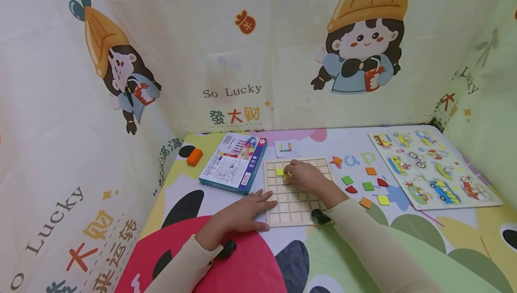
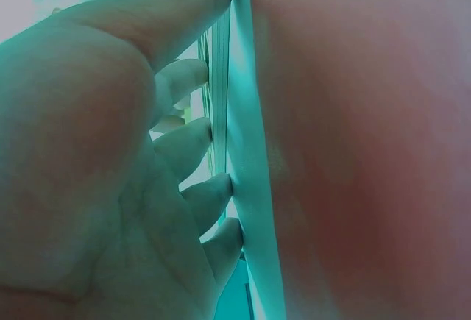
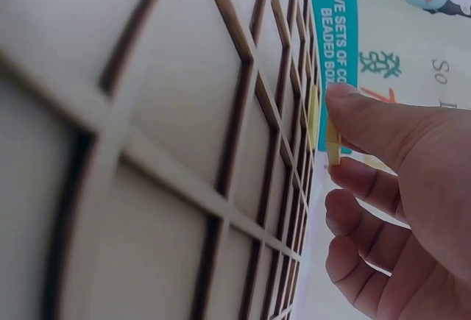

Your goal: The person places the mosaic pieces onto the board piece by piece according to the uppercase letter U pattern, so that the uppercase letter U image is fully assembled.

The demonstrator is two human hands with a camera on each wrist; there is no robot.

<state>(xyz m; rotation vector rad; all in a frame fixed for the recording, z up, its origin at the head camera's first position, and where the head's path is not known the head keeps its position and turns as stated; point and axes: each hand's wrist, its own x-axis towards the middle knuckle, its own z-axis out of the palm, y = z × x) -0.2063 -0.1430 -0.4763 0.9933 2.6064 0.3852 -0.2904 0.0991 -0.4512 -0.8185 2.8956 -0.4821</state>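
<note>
A wooden grid board point(image 1: 284, 207) lies on the patterned cloth, and one yellow square tile point(image 1: 279, 172) sits in a cell toward its far left. Between thumb and index finger, my right hand point(image 1: 308, 178) pinches a second yellow tile point(image 3: 333, 143), held on edge close over the grid just right of the first. The other fingers of that hand are bent and hold nothing. My left hand point(image 1: 249, 212) lies with spread, fairly straight fingers at the board's left edge; in the left wrist view its fingertips point(image 2: 197, 140) meet the board's side and the cloth.
Loose orange, green, red and yellow tiles point(image 1: 368, 186) lie right of the board. Farther right is a picture puzzle board point(image 1: 438, 167). A flat box point(image 1: 234, 163) and an orange block point(image 1: 194, 157) stand at the left. A small pattern card point(image 1: 287, 148) lies behind the grid.
</note>
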